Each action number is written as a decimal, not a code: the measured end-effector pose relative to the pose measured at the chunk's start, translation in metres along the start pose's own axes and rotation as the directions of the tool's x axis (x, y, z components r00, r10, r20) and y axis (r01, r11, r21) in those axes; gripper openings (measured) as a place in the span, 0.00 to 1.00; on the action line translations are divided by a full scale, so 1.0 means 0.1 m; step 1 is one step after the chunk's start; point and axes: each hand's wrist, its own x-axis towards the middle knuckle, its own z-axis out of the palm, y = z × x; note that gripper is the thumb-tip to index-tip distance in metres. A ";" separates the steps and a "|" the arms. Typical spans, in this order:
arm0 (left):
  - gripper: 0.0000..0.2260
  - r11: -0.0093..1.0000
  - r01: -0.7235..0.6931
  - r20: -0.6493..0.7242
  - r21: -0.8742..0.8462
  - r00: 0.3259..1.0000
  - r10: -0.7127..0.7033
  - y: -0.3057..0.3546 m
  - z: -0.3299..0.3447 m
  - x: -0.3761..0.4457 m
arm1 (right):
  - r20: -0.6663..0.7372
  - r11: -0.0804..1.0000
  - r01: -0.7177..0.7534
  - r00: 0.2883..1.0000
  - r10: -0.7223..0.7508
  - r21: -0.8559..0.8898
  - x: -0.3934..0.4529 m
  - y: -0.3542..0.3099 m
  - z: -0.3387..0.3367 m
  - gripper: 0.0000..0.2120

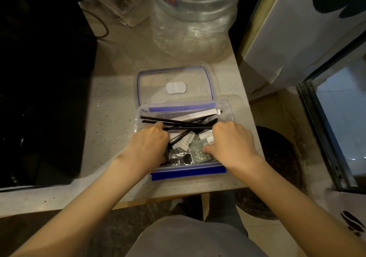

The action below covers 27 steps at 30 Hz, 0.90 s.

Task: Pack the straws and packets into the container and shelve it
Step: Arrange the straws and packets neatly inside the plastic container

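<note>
A clear plastic container (188, 174) with blue clips sits on the counter in front of me. Inside lie several black straws (184, 123), one paper-wrapped straw (198, 115) and several grey and white packets (186, 141). My left hand (148, 144) reaches into the container's left side, fingers curled on the straw ends. My right hand (231, 141) is in the right side, fingertips pressing on the straws and a grey packet (198, 153). The clear lid (174, 86) with a blue seal lies flat just behind the container.
A large clear water jug (192, 15) stands behind the lid. A black appliance (39, 78) fills the left. The counter's right edge (251, 118) drops to a round dark stool (277, 157); a white box (297, 39) and glass cabinet (336, 128) stand right.
</note>
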 end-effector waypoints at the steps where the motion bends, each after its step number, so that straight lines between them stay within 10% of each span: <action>1: 0.14 1.000 -0.010 0.005 -0.010 1.000 0.010 0.00 -0.01 0.00 | -0.018 1.000 0.012 1.000 -0.012 -0.011 0.00 0.00 0.00 0.09; 14: 0.07 0.986 -0.134 -0.279 -0.104 0.955 0.100 -0.11 -0.07 -0.21 | 0.079 0.865 0.093 0.985 -0.152 0.493 0.18 0.47 -0.50 0.05; 19: 0.06 0.939 -0.254 -0.501 -0.232 0.859 0.108 -0.04 -0.13 -0.30 | 0.152 0.924 0.287 0.932 -0.331 0.250 0.27 0.38 -0.41 0.05; 27: 0.06 0.871 -0.334 -0.486 -0.360 0.864 0.130 0.32 -0.08 -0.14 | -0.011 0.817 0.534 0.836 -0.549 -0.219 0.26 0.29 -0.03 0.09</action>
